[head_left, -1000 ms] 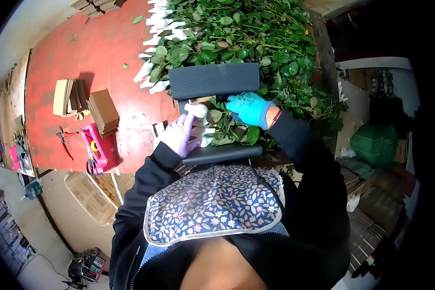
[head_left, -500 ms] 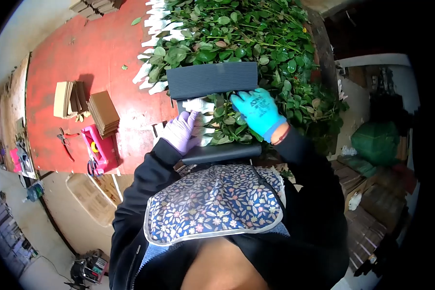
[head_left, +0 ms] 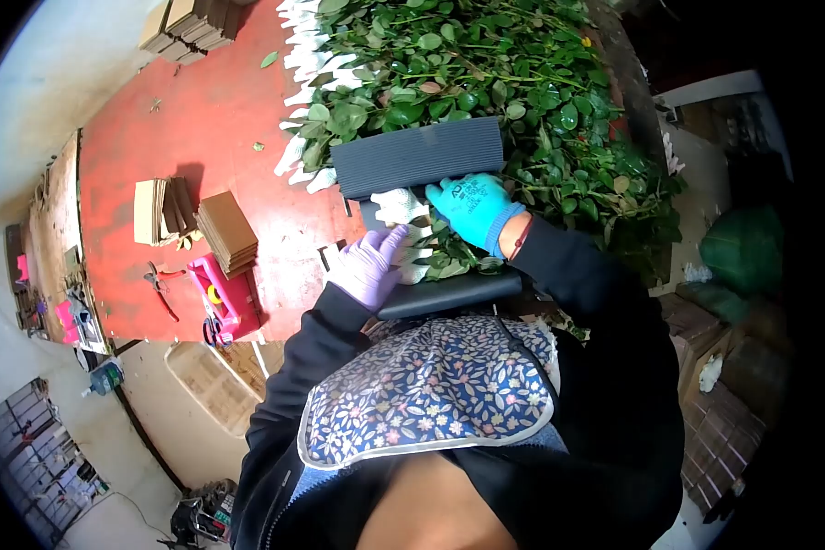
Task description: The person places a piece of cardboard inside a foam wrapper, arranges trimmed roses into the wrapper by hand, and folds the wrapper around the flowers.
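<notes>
My left hand (head_left: pixel 368 268), in a lilac glove, rests its outstretched fingers against flower heads in white mesh sleeves (head_left: pixel 401 206). These heads and their leafy stems (head_left: pixel 451 252) lie in a dark holder between a ribbed upright panel (head_left: pixel 419 158) and a padded front edge (head_left: pixel 451 295). My right hand (head_left: pixel 472 211), in a blue glove, is closed over the stems just right of the top sleeved head; its fingertips are partly hidden among leaves. A large pile of similar leafy stems (head_left: pixel 467 69) lies behind the panel, white-sleeved heads to the left.
On the red table (head_left: pixel 119 275) stand folded cardboard pieces (head_left: pixel 227 231), a pink tape dispenser (head_left: pixel 232 298), scissors (head_left: pixel 213 332) and red-handled pruners (head_left: pixel 162 289). More cardboard (head_left: pixel 191 27) is stacked at the far left edge. A pale plastic crate (head_left: pixel 206 385) sits below the table.
The whole view has shifted, moving the scene right and slightly down. My right hand has slid left along the stems toward the sleeved heads. My left hand stays beside the heads.
</notes>
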`<state>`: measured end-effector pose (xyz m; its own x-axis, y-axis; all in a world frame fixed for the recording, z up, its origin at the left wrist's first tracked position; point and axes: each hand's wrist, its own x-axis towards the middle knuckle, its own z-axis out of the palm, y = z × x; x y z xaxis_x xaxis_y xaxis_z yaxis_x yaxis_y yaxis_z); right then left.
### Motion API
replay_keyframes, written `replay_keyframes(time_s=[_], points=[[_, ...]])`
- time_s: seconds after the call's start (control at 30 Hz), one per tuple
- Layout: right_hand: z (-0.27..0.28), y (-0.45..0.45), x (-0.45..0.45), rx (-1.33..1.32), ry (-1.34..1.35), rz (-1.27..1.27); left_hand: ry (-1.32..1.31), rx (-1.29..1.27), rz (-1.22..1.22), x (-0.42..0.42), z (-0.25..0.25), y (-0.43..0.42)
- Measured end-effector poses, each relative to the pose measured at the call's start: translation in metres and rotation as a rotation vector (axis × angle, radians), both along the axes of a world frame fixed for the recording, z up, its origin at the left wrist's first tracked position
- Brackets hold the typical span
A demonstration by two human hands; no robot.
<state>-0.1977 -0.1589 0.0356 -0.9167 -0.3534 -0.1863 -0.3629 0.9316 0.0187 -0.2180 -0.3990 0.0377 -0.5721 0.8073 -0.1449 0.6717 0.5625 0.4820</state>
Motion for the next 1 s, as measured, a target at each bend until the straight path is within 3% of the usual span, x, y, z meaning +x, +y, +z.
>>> replay_keyframes(time_s=[0.1, 0.2, 0.27, 0.33, 0.37, 0.43, 0.6, 0.7, 0.83, 0.87, 0.9, 0.97, 1.0], points=[[0.001, -0.013, -0.001, -0.016, -0.071, -0.052, 0.001, 0.077, 0.020, 0.005, -0.007, -0.006], [0.001, -0.024, 0.002, 0.144, 0.010, -0.088, -0.022, 0.125, 0.019, 0.002, -0.007, -0.004], [0.000, -0.015, 0.000, 0.027, 0.004, -0.061, -0.021, 0.122, 0.005, -0.001, -0.006, -0.007], [-0.003, -0.005, 0.003, -0.135, 0.023, -0.016, -0.212, 0.333, 0.116, -0.006, -0.016, -0.018], [-0.005, -0.001, 0.005, -0.136, 0.020, -0.023, -0.178, 0.525, 0.241, -0.004, -0.027, -0.025], [-0.007, 0.004, 0.011, -0.167, 0.080, 0.021, -0.678, 0.802, 0.573, -0.002, -0.029, -0.021], [-0.003, 0.004, 0.015, -0.180, 0.089, 0.025, -0.960, 0.920, 0.714, -0.001, -0.032, -0.014], [0.008, -0.001, 0.020, -0.181, 0.119, -0.002, -1.002, 0.886, 0.684, 0.011, -0.032, -0.023], [0.004, -0.003, 0.025, -0.152, 0.156, 0.009, -0.963, 1.082, 0.567, 0.020, -0.028, -0.006], [0.002, -0.003, 0.025, -0.144, 0.157, 0.008, -0.933, 1.017, 0.469, 0.015, -0.037, -0.007], [0.001, -0.003, 0.024, -0.134, 0.161, 0.007, -0.983, 0.944, 0.481, 0.012, -0.034, -0.005], [-0.002, -0.002, 0.025, -0.128, 0.147, 0.003, -0.770, 0.831, 0.529, 0.006, -0.037, -0.001], [0.000, -0.002, 0.025, -0.148, 0.140, 0.005, -0.790, 0.826, 0.552, 0.006, -0.028, 0.000]])
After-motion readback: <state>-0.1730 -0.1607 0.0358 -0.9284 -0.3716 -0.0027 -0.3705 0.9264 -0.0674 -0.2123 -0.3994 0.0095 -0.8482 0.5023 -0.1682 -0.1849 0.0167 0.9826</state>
